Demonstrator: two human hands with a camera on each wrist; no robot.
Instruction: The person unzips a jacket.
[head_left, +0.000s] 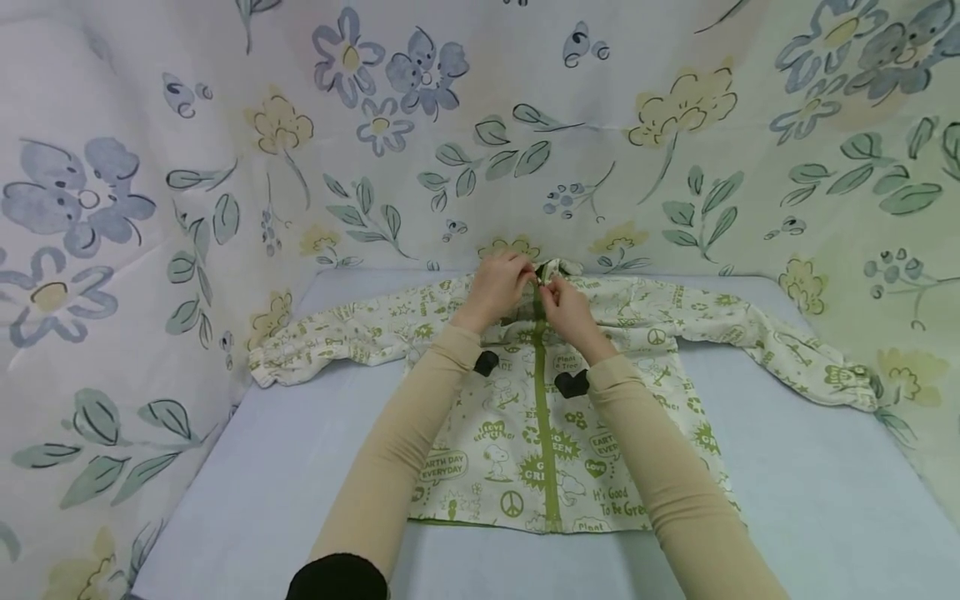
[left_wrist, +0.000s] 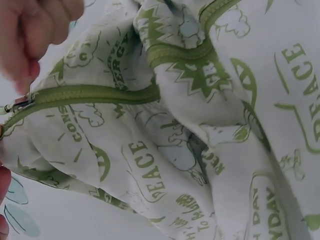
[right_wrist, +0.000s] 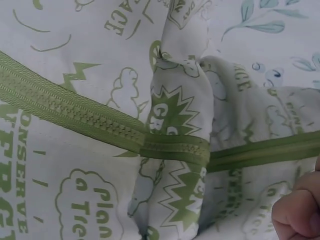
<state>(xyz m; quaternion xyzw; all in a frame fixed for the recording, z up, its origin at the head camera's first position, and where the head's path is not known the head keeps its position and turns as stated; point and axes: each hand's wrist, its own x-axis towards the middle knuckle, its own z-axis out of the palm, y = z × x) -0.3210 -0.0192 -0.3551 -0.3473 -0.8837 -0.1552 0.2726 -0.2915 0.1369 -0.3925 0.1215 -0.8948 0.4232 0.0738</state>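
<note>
Both hands pinch the jacket (head_left: 555,417) zipper (head_left: 539,293) at its collar.

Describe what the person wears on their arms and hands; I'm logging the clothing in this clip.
Long, snug tan sleeves cover both arms to the wrists. A black piece sits by each wrist, left and right, with a black cuff near the left elbow. Left hand and right hand are bare.

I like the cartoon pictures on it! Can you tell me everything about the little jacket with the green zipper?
The cream cotton-looking jacket with green printed cartoons and words lies flat, front up, on a pale blue surface, sleeves spread out to both sides. A green zipper runs up the middle, closed along the length that shows. Prints read "Peace", "Go Green" and "Earth Day". The fabric bunches in folds near the collar. There the left hand and right hand pinch the cloth by the small metal zipper pull.
</note>
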